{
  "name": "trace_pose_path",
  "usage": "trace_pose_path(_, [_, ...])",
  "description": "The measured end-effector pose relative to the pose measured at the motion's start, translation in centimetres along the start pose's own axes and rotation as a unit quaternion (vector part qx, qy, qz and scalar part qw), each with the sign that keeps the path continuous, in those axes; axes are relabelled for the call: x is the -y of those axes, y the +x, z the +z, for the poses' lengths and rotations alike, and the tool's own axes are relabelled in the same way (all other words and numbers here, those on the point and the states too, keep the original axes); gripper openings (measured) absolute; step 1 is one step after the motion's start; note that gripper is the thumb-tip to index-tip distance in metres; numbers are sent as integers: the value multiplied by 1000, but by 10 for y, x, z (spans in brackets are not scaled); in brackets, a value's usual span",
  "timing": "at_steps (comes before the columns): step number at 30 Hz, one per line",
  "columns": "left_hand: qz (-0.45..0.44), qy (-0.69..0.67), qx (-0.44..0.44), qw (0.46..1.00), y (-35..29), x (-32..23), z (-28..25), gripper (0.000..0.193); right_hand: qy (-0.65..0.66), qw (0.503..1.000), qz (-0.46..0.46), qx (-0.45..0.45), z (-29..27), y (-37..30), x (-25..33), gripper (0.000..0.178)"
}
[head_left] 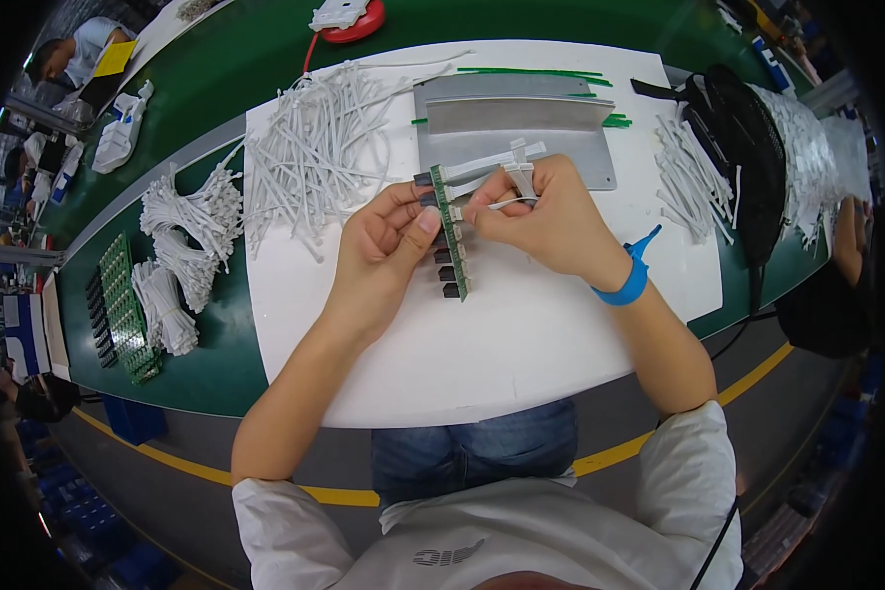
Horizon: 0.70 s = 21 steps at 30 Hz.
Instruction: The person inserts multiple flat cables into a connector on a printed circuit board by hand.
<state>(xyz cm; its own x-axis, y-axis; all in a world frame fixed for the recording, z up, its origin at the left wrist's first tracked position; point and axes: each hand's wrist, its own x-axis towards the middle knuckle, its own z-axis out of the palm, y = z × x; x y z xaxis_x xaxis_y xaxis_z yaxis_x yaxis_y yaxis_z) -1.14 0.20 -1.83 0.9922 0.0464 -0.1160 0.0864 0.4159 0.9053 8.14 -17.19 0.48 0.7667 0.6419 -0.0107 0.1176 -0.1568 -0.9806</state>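
Two bare hands, left (388,236) and right (541,216), are showing, with one blue wristband (627,285). One narrow green circuit board (450,231) is standing between them, and at least five black rectangular connectors (450,291) are protruding from it. One large white sheet (403,383) is covering part of one green surface (216,374). Two loose heaps of white cables, one large (315,138) and one smaller (688,182), are lying there, too tangled for counting singly. Three gathered white cable bundles (209,206) are resting leftward. One grey metal fixture (521,114) and one black fabric bag (742,147) are also sitting here.
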Motion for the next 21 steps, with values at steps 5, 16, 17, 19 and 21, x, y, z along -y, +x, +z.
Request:
trace_pose_path(5, [4,6,2,1000,0,1,0,26,-5,1000,3,3,-1,0,3,7])
trace_pose_path(16, [-12,-3,-6,1000,-1,2,-2,23,7,1000,5,14,-1,-1,9,8])
trace_pose_path(17, [-13,-3,-5,1000,-1,2,-2,23,1,1000,4,21,-2,-1,8,9])
trace_pose_path(19, [-21,-4,4,1000,-1,2,-2,24,0,1000,7,21,-2,-1,8,9])
trace_pose_path(21, [-28,-6,9,1000,-1,4,-4,27,-1,1000,8,21,-2,0,5,10])
